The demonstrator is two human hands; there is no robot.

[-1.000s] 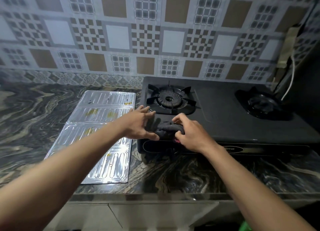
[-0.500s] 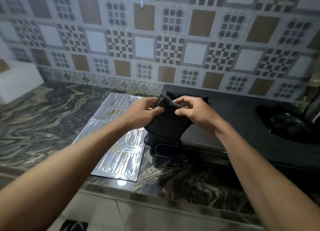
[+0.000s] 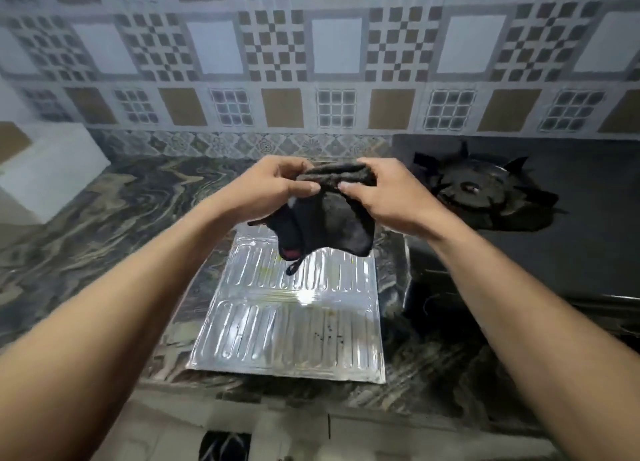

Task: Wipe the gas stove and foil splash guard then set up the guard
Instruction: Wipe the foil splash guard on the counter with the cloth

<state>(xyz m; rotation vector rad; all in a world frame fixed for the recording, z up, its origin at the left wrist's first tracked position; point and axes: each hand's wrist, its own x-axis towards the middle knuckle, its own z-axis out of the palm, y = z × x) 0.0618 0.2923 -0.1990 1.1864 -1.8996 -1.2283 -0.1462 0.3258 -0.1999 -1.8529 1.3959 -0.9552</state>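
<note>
A dark cloth (image 3: 329,218) hangs in the air between both hands, above the foil splash guard (image 3: 294,325). My left hand (image 3: 273,187) pinches its upper left edge and my right hand (image 3: 384,194) pinches its upper right edge. The silver ribbed guard lies flat on the marbled counter (image 3: 104,225), its far part hidden behind the cloth. The black gas stove (image 3: 554,252) stands to the right, with one burner (image 3: 474,190) showing.
A patterned tile wall (image 3: 311,62) rises behind the counter. A white block (image 3: 52,169) sits at the far left against the wall. The counter's front edge runs below the guard, and a sandal (image 3: 225,446) lies on the floor beneath.
Both hands lifted the cloth off the stove's front left corner and carried it left, over the foil guard. The view swung left, so the stove now sits at the right edge.
</note>
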